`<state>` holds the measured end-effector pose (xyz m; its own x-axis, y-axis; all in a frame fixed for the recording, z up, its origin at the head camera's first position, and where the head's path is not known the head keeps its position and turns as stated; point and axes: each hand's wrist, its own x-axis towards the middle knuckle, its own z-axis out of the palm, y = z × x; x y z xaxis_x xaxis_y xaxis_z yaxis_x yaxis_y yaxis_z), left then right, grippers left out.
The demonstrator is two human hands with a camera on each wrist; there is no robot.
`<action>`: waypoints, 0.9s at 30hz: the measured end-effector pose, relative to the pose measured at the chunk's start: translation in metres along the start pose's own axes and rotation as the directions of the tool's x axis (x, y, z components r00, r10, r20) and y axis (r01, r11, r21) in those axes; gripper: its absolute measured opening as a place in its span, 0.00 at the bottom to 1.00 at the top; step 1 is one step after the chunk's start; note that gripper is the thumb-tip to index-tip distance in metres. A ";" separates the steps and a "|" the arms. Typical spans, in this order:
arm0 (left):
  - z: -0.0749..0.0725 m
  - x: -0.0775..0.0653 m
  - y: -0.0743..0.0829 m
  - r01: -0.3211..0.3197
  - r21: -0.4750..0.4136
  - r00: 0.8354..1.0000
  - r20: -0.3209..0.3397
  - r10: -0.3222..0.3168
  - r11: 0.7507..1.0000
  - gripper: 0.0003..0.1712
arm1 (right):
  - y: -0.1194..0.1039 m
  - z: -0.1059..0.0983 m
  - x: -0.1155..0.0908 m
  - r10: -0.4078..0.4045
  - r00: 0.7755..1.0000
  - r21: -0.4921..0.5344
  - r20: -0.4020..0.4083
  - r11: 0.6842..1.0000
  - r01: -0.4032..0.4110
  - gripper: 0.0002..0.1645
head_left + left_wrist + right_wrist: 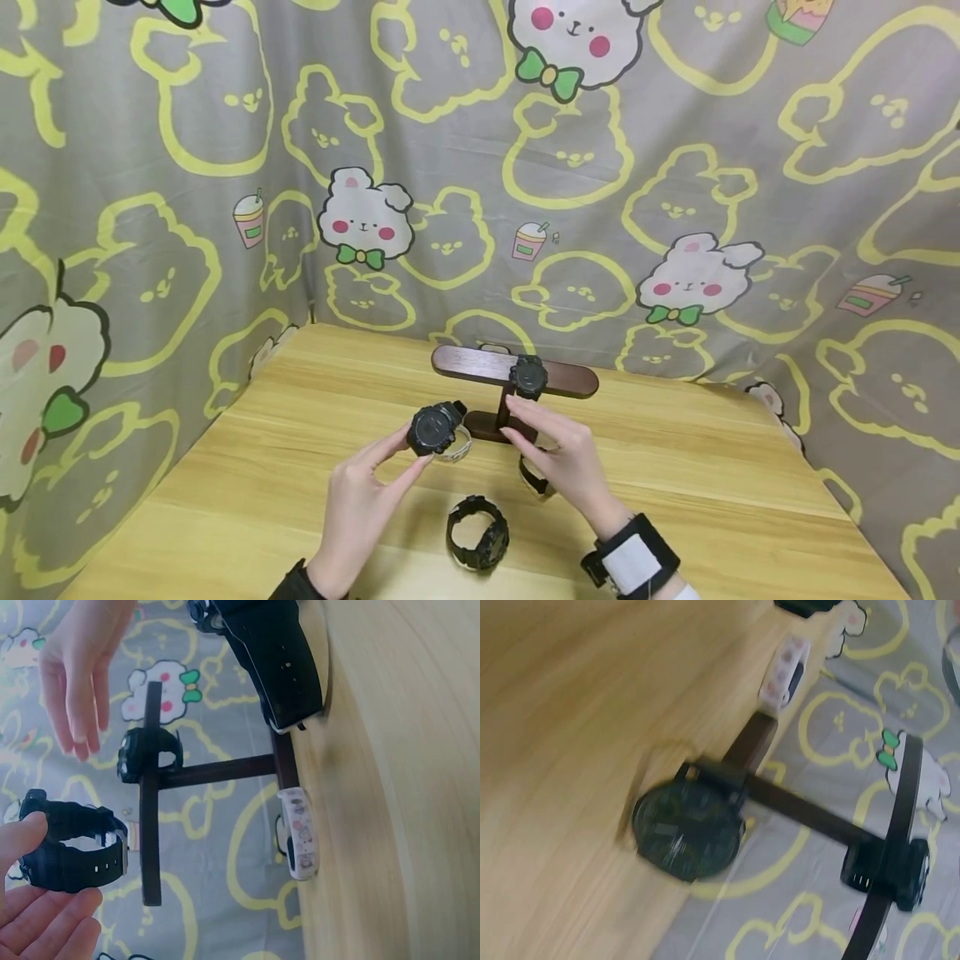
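Note:
My left hand (360,496) pinches a black wristwatch (432,428) between thumb and fingers, its dial facing up in the head view. In the left wrist view its buckled strap (90,862) forms a closed loop. My right hand (558,454) extends its fingers beside the post of a dark wooden watch stand (472,364). In the left wrist view those fingers hang straight with nothing in them, apart from the stand. A second black watch (529,377) is looped over the stand's crossbar, right of its middle. The right hand is outside the right wrist view.
Another black watch (480,533) lies on the wooden table (300,467) in front. A watch with a dark strap (534,477) sits partly behind the right hand. A pale patterned band (300,832) lies by the stand's base. Patterned grey cloth (465,167) surrounds the table.

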<state>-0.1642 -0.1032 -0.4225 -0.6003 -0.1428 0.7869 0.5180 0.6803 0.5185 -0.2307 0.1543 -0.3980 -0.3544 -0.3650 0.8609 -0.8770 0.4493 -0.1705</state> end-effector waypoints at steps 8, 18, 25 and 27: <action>-0.002 0.006 -0.008 0.076 -0.022 0.997 0.002 -0.076 0.997 0.27 | 0.018 -0.031 -0.009 0.112 0.993 -0.082 -0.024 0.990 -0.114 0.31; 0.000 0.017 -0.023 0.175 -0.059 0.984 -0.009 -0.176 0.983 0.25 | 0.049 -0.058 -0.018 0.215 0.974 -0.223 -0.073 0.948 -0.226 0.32; 0.002 0.021 -0.030 0.232 -0.100 0.973 0.007 -0.232 0.968 0.22 | 0.064 -0.068 -0.021 0.348 0.936 -0.281 -0.056 0.894 -0.350 0.32; 0.002 0.021 -0.031 0.240 -0.112 0.971 0.009 -0.241 0.964 0.22 | 0.067 -0.070 -0.021 0.383 0.923 -0.283 -0.038 0.882 -0.378 0.31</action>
<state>-0.1943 -0.1262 -0.4224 -0.7128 -0.2959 0.6359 0.4232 0.5416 0.7264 -0.2598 0.2490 -0.3944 -0.6505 -0.1336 0.7476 -0.5476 0.7646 -0.3399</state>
